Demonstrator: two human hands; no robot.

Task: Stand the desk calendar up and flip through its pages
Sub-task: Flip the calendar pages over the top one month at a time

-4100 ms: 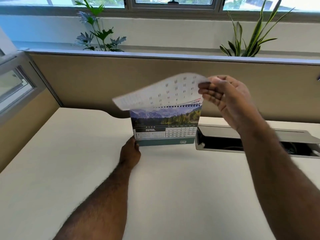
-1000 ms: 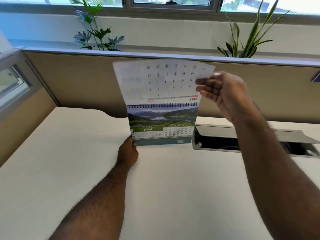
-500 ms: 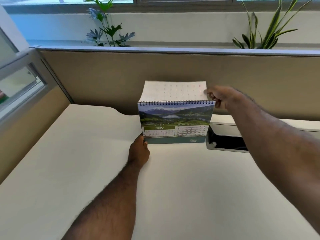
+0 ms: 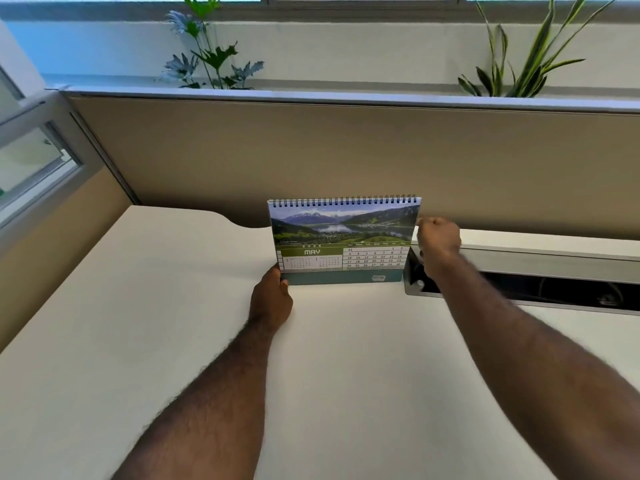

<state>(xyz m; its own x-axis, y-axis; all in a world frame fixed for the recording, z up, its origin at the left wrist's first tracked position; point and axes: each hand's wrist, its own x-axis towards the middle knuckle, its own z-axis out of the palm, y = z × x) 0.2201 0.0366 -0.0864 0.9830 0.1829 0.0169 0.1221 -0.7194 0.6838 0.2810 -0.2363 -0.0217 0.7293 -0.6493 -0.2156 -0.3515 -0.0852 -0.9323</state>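
Observation:
The spiral-bound desk calendar (image 4: 343, 237) stands upright on the white desk (image 4: 138, 306), near the back edge. It shows the MAY page, with a lake and mountain photo above the date grid. My left hand (image 4: 272, 299) grips its lower left corner at the teal base. My right hand (image 4: 438, 244) is curled at the calendar's right edge, just below the top corner. Its fingertips reach behind the calendar and are hidden. The turned page lies behind the calendar, out of sight.
A beige partition (image 4: 311, 150) rises right behind the calendar. An open grey cable tray (image 4: 554, 289) is set into the desk to the calendar's right, under my right forearm. Two leafy plants (image 4: 207, 60) (image 4: 519, 64) stand beyond the partition. A glass panel (image 4: 31, 161) is at left.
My right hand carried the raised page over the spiral and down behind the calendar, then dropped to the right edge. The page showing went from APRIL to MAY. My left hand stayed put.

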